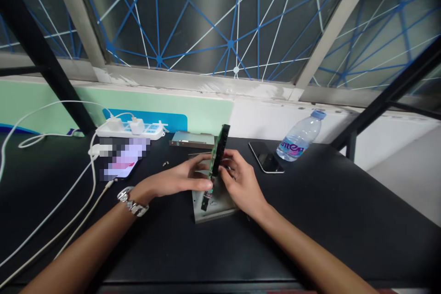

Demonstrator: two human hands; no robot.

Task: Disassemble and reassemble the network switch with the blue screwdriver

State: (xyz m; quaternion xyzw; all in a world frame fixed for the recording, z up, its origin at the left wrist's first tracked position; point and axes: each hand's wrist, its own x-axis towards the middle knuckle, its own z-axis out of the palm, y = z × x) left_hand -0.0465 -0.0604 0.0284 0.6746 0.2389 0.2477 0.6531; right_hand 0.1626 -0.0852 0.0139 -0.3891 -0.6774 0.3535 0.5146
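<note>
A green circuit board [214, 155] with black connectors along its edge is held up on its side above a flat metal plate [203, 215]. My left hand [182, 177] grips the board from the left, thumb on its near lower part and fingers behind. On the other side, my right hand [241, 181] has its fingers curled against the board's black connector edge. Its fingertips are partly hidden, but they appear closed on the board. The metal plate lies on the black table under both hands, partly covered by them.
A metal cover [193, 139] lies behind the hands, with small screws [166, 163] to the left. A power strip [151, 131], white cables [93, 179] and a lit phone [129, 158] are further left. At right are a dark phone [267, 158] and a water bottle [299, 138].
</note>
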